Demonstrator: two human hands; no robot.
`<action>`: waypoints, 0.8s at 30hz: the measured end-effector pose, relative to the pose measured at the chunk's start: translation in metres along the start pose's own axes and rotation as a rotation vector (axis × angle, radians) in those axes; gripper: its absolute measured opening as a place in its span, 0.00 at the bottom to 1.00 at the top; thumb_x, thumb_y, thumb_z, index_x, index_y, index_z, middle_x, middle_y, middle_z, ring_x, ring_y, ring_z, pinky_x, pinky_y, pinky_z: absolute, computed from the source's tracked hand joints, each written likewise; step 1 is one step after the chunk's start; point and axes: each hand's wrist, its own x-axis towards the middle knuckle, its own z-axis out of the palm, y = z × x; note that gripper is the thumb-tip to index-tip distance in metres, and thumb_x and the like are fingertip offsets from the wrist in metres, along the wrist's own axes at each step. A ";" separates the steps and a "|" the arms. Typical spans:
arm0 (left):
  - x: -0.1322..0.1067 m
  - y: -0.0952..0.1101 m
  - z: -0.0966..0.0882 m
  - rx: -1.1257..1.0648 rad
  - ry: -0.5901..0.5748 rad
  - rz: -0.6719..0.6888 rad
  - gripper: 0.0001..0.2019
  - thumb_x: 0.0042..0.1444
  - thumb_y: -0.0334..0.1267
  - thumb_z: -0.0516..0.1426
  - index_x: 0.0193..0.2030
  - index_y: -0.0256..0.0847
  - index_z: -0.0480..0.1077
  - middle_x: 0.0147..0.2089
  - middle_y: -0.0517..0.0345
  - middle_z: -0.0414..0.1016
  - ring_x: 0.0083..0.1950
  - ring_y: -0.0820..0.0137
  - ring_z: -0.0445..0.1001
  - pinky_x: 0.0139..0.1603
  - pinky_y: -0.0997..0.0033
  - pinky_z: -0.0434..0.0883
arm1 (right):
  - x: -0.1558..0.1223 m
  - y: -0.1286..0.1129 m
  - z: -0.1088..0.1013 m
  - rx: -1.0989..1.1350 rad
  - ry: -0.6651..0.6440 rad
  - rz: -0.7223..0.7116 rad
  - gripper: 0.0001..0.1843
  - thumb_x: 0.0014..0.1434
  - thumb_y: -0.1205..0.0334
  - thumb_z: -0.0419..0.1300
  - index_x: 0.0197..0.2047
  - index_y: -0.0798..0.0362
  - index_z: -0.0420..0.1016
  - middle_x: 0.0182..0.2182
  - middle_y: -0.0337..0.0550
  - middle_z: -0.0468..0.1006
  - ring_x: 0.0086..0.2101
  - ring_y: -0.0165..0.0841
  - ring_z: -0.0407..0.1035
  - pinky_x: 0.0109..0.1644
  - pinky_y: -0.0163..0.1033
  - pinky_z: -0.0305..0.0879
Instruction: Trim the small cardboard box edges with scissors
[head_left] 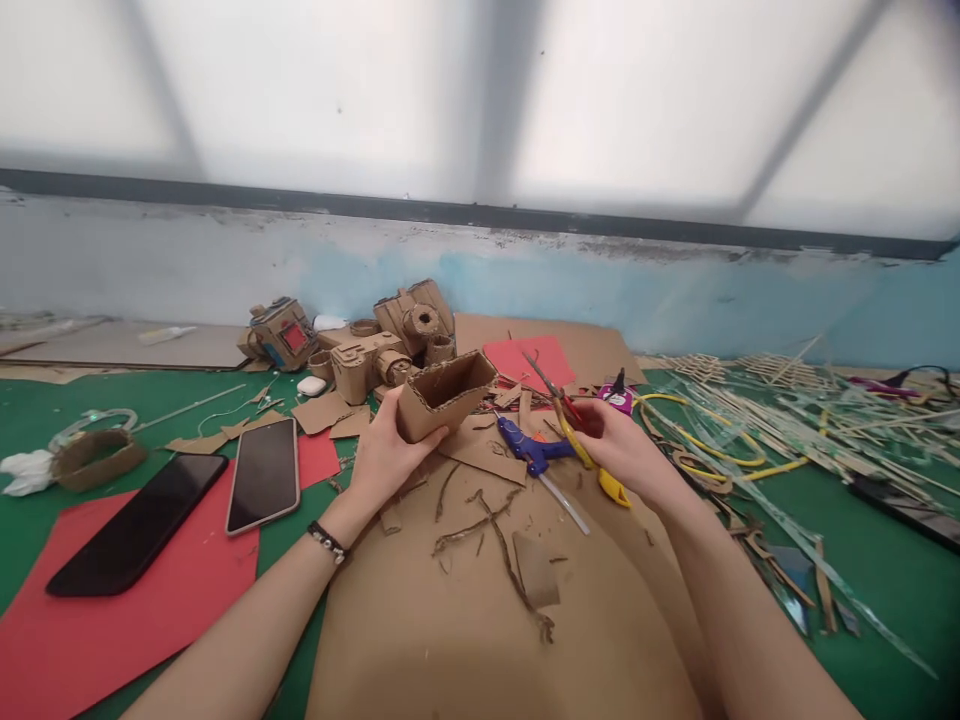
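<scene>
My left hand [386, 452] grips a small open cardboard box [444, 392], tilted with its opening facing up and away. My right hand [628, 452] is closed round the yellow handles of a pair of scissors [571, 428], whose red-tinted blades point up and to the left, slightly parted. A blue glue gun [531, 449] lies on the cardboard sheet between my two hands, its glue stick pointing toward me. The box and the scissors are apart.
A big cardboard sheet [480, 600] with thin offcuts lies before me. Two phones [264, 474] rest on red paper [112, 620] at left. Cardboard models [375, 350] stand behind; a purple tool [618, 396] and sticks and plastic strips [780, 410] lie at right.
</scene>
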 end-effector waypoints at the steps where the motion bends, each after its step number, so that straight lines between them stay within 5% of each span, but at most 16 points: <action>1: -0.001 -0.001 0.001 0.006 -0.001 0.039 0.32 0.57 0.51 0.72 0.65 0.51 0.67 0.62 0.50 0.81 0.63 0.50 0.81 0.61 0.52 0.78 | 0.004 -0.007 0.007 0.117 0.016 0.016 0.21 0.55 0.51 0.72 0.51 0.49 0.79 0.50 0.52 0.87 0.49 0.46 0.81 0.51 0.46 0.75; 8: 0.002 -0.006 0.002 -0.060 0.049 0.355 0.29 0.62 0.38 0.70 0.68 0.52 0.69 0.69 0.48 0.75 0.72 0.53 0.74 0.74 0.47 0.71 | 0.022 -0.049 0.061 0.529 0.102 0.001 0.35 0.47 0.32 0.77 0.46 0.47 0.76 0.44 0.46 0.84 0.48 0.44 0.79 0.51 0.45 0.76; 12: 0.003 -0.003 0.002 -0.110 0.125 0.214 0.32 0.60 0.43 0.73 0.67 0.48 0.67 0.66 0.46 0.77 0.68 0.52 0.77 0.71 0.47 0.74 | 0.016 -0.037 0.069 0.481 0.109 -0.033 0.38 0.45 0.30 0.78 0.47 0.47 0.74 0.42 0.45 0.82 0.46 0.42 0.76 0.50 0.45 0.74; 16: 0.009 0.001 -0.005 -0.222 0.173 -0.025 0.35 0.56 0.54 0.73 0.63 0.48 0.63 0.59 0.49 0.79 0.57 0.57 0.82 0.56 0.56 0.81 | 0.014 -0.021 0.063 0.394 0.207 -0.054 0.35 0.47 0.30 0.76 0.44 0.47 0.72 0.34 0.39 0.76 0.36 0.37 0.70 0.41 0.42 0.69; 21: 0.024 0.000 -0.031 -0.230 0.406 0.006 0.36 0.55 0.65 0.71 0.58 0.48 0.61 0.57 0.50 0.77 0.57 0.59 0.81 0.54 0.60 0.81 | 0.016 -0.017 0.064 0.352 0.303 -0.078 0.31 0.49 0.35 0.75 0.44 0.48 0.72 0.32 0.38 0.76 0.34 0.36 0.69 0.39 0.41 0.68; 24: 0.030 -0.004 -0.043 -0.199 0.408 0.011 0.38 0.55 0.72 0.67 0.59 0.46 0.63 0.55 0.49 0.78 0.56 0.58 0.81 0.55 0.59 0.80 | 0.016 -0.018 0.066 0.373 0.303 -0.095 0.31 0.50 0.36 0.75 0.45 0.48 0.73 0.34 0.38 0.78 0.35 0.36 0.70 0.41 0.42 0.70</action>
